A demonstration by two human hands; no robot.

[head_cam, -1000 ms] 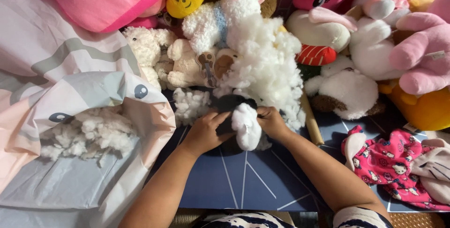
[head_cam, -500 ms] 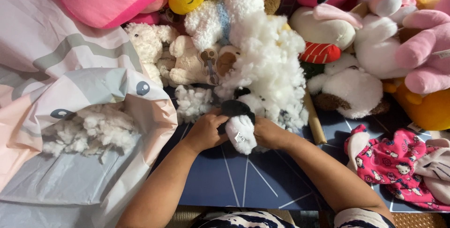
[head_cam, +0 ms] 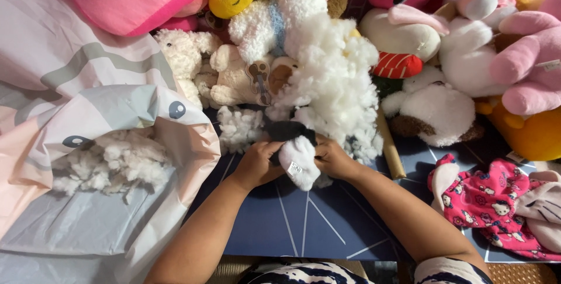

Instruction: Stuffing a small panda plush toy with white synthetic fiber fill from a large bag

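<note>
1. Fluffy black-and-white plush toy (head_cam: 295,155) sits at the middle of the dark blue mat (head_cam: 304,231), pinched between both hands.
2. Left hand (head_cam: 257,164) is curled closed around the toy's left side, fingers on the black part.
3. Right hand (head_cam: 332,158) is closed on the toy's right side, thumb against the white part.
4. White stuffing heap (head_cam: 333,85) rises just behind the toy, touching it.
5. More loose stuffing (head_cam: 114,161) lies in an open pale plastic bag (head_cam: 117,220) to the left.
6. Pink patterned fabric (head_cam: 485,202) lies on the right, well apart from the hands.
7. Stuffed animals (head_cam: 432,103) crowd the far edge.
</note>
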